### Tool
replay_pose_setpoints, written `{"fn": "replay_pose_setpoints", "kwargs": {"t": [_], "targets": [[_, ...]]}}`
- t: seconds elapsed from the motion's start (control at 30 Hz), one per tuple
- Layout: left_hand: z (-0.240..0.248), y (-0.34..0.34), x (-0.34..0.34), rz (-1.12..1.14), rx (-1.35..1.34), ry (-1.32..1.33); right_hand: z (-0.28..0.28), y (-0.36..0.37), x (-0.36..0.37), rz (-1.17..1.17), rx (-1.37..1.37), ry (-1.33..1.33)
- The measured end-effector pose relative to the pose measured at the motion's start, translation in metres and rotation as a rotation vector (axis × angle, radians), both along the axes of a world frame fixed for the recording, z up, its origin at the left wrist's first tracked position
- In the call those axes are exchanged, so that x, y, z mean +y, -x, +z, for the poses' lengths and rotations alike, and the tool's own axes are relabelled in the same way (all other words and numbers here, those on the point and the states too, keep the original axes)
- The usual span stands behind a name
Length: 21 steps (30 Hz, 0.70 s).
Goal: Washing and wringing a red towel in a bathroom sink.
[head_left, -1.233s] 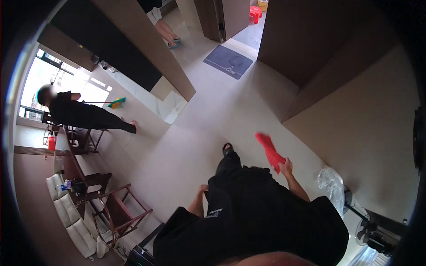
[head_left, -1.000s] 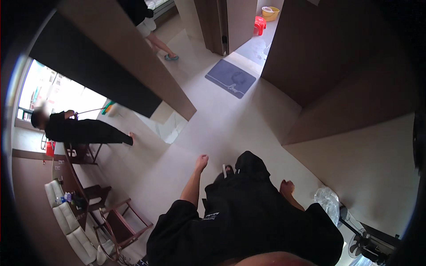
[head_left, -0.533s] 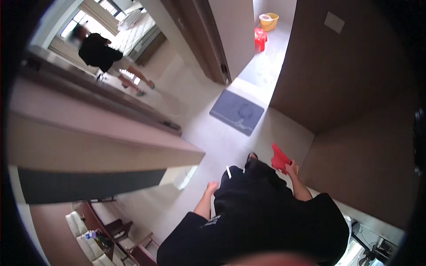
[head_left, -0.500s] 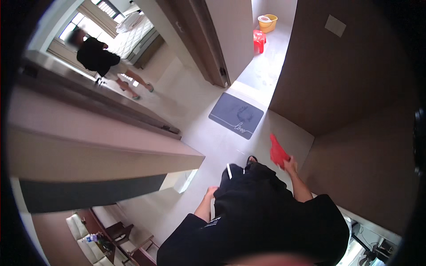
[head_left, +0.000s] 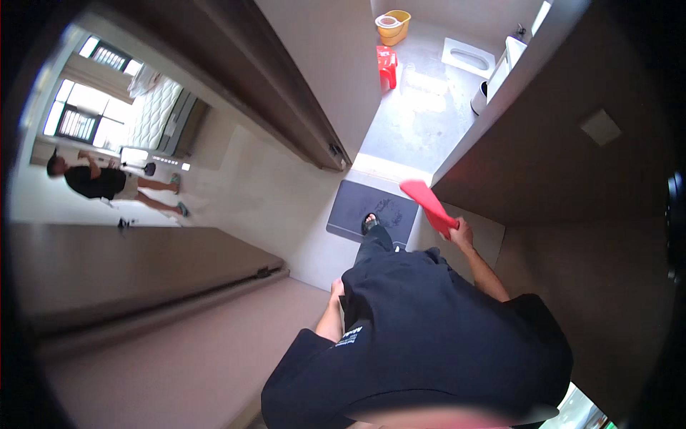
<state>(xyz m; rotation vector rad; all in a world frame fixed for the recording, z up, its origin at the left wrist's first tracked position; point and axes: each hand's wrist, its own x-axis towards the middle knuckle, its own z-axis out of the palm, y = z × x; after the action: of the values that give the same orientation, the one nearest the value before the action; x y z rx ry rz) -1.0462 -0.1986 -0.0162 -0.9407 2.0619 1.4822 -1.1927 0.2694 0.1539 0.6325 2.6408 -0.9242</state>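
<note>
My right hand [head_left: 459, 232] is closed round one end of a red cloth [head_left: 427, 202]. The cloth stretches out ahead of the hand, over the edge of a dark grey floor mat [head_left: 343, 209]. Low beside my left hip, next to my black clothing, hangs my left hand [head_left: 337, 287]; its fingers are mostly hidden. My sandalled foot [head_left: 369, 222] is on the mat.
Beyond the doorway are a yellow mop bucket [head_left: 401, 27], a red stool [head_left: 387, 68], a squat toilet [head_left: 468, 57] and a bin [head_left: 479, 98]. A brown wall [head_left: 543, 179] stands close on my right. At the left, another person [head_left: 96, 182] stands near a bed [head_left: 153, 114].
I have stepped forward, and one foot is now on the mat. The red cloth has swung up and left with my right hand. More of the room beyond the doorway shows.
</note>
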Motion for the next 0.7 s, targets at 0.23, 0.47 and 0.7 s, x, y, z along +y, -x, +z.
{"fn": "replay_pose_setpoints", "kwargs": {"t": [0.23, 0.47, 0.7], "targets": [[0.139, 0.302, 0.092, -0.614, 0.144, -0.229, -0.065, -0.031, 0.037, -0.241, -0.543, -0.071], [0.131, 0.433, 0.171, -1.440, -0.257, 0.134, -0.033, 0.015, -0.008, -0.672, -0.648, -0.042], [0.046, 0.572, 0.200, -1.650, -0.312, -0.067, -0.088, 0.096, -0.027, -0.744, -0.538, 0.148]]}}
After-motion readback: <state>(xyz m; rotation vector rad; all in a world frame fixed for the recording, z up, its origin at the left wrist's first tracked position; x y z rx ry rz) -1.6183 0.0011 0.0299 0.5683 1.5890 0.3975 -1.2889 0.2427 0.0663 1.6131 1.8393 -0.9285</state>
